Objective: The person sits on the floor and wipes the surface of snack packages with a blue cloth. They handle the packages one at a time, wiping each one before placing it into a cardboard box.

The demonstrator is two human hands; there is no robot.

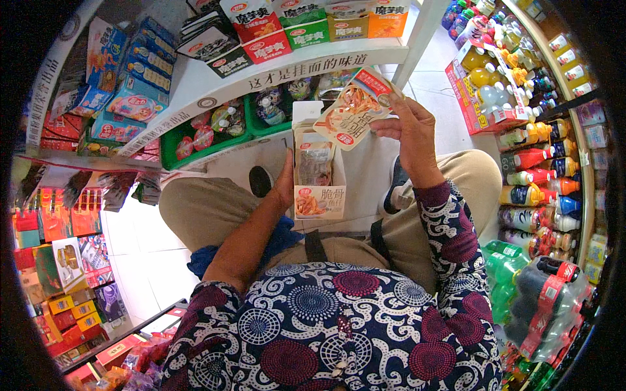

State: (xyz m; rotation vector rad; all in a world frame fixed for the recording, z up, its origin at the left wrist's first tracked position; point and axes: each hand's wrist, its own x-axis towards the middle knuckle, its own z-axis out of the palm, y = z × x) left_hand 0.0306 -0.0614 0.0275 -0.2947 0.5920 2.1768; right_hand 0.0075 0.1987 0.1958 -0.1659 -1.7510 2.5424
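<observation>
My left hand (285,180) grips the left side of an open cardboard display box (319,203), its fingers partly hidden behind the box. Inside stand several snack sachets (314,163), packed upright one behind another. Pinched by its edge in my right hand (413,132) is a single snack pouch (354,108), printed with a food picture and writing. The pouch is held tilted, above and to the right of the box. The box is held between my bent knees, its back flap raised.
Ahead is a white shelf (274,71) bearing boxed snack packs (306,34). Green baskets (168,146) with packaged goods stand beneath it. Bottled drinks (533,181) line the right, with shrink-wrapped bottles (547,303) close by. Stacked gift boxes (68,264) fill the left.
</observation>
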